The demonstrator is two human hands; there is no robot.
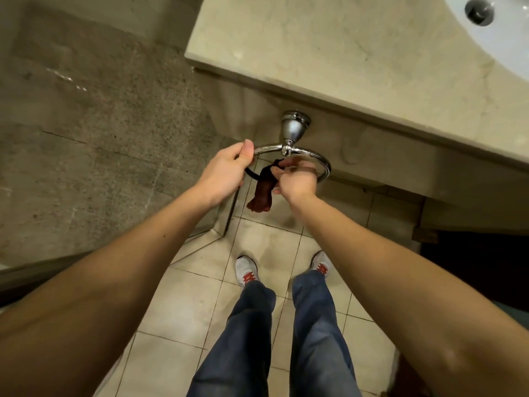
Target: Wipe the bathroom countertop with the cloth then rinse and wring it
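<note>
From my feed, the sink (509,44) was cut off at the top right corner, and only its white bowl and metal drain (479,10) showed. The marble countertop (329,67) ran beside it. Below its edge, my operator's left hand (226,173) gripped the left side of the chrome towel ring (320,159), thumb on top and fingers curled under. The right hand (296,181) pinched the upper end of the dark red cloth (262,196), which hung bunched between both hands inside the ring. Those right fingers were blurred; I could not tell how they lay.
</note>
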